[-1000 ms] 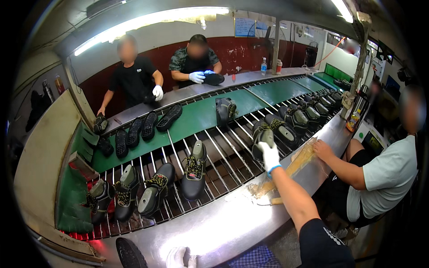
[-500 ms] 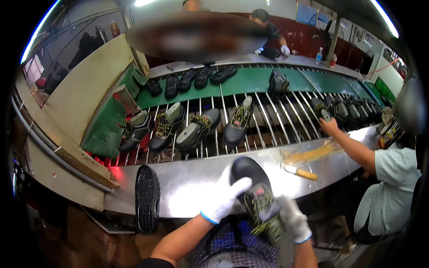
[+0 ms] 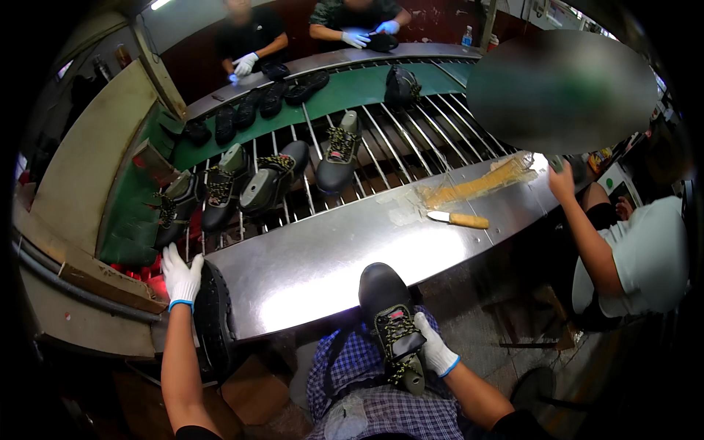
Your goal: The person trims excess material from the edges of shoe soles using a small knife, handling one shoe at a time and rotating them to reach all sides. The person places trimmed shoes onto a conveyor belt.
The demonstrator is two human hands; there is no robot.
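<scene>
My right hand (image 3: 438, 346), in a white knit glove, is closed on the side of a black shoe (image 3: 384, 286) near its ankle opening. The shoe has yellow-black laces, a red tongue label and a grey-green last inside; its toe points away from me, above my lap. Over on the left, my gloved left hand (image 3: 181, 281) is stretched out with fingers and thumb apart. It is right beside a black sole (image 3: 213, 315) standing at the left end of the metal ledge, its treaded edge facing right. Whether the palm touches the sole is hard to see.
A knife (image 3: 459, 219) with a wooden handle lies on the metal ledge (image 3: 308, 271). Several laced shoes (image 3: 339, 155) rest on the roller conveyor; loose soles (image 3: 273, 99) lie on the green belt beyond. A co-worker's arm (image 3: 587, 227) is at right, and gloved co-workers stand across.
My left hand has let go of the shoe and moved left to the sole. The right hand still holds the shoe, now lower and closer to my lap. The view has shifted.
</scene>
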